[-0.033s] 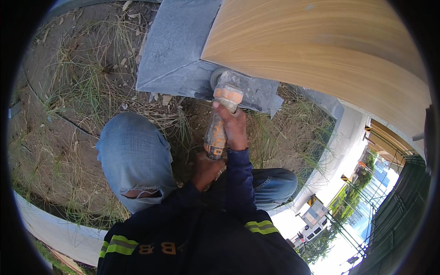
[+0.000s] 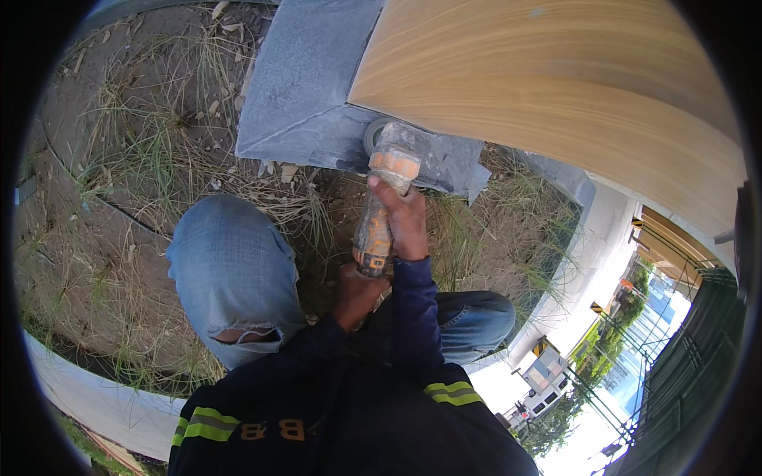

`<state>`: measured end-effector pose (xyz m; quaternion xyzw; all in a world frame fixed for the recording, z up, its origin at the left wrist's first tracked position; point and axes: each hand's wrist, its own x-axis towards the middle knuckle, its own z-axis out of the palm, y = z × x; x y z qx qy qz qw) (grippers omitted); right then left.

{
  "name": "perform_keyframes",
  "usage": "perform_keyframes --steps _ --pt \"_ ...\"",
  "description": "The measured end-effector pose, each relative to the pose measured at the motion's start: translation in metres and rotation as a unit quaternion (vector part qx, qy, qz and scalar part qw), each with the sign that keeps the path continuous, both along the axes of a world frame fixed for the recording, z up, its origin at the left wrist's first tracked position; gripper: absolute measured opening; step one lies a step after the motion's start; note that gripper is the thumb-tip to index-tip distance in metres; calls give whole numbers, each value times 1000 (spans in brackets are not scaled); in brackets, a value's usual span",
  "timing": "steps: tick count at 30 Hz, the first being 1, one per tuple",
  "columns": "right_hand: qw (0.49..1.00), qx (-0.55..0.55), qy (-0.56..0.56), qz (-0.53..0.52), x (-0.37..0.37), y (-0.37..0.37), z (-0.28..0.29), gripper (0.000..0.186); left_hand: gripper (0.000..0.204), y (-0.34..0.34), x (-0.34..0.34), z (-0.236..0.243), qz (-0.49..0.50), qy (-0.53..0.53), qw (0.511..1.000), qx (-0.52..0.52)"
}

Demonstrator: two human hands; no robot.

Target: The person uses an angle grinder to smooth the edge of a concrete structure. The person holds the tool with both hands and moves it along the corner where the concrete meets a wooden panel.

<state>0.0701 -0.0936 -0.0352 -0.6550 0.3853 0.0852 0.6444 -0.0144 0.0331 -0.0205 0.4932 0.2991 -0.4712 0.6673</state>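
Note:
A dust-covered angle grinder (image 2: 374, 232), grey with orange parts, points away from me. Its round disc (image 2: 372, 136) lies against the dark grey stone base (image 2: 313, 131) along the foot of the tan wall. My right hand (image 2: 408, 224) is closed round the grinder's body, just behind its head, with the thumb along the top. At the tool's rear end, my left hand (image 2: 359, 293) grips from below, its fingers partly hidden. Part of the disc is hidden behind the grinder's head.
The tan curved wall panel (image 2: 540, 71) rises right beside the stone base. Dry grass (image 2: 159, 135) and stone chips cover the soil. My bent left knee (image 2: 230, 270) is close to the tool. A dark cable (image 2: 111, 202) runs over the ground, and a pale kerb (image 2: 548, 309) borders the right.

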Motion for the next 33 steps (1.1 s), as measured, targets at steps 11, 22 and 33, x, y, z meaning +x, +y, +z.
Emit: perform_keyframes --steps 11,22,33 --pt "1000 2 11 21 8 5 -5 42 29 6 5 -5 -22 20 1000 6" --pt "998 -5 13 60 14 27 -5 44 33 22 11 4 -31 57 997 47" --pt "995 -2 33 99 31 44 2 50 40 32 9 -5 17 61 998 24"
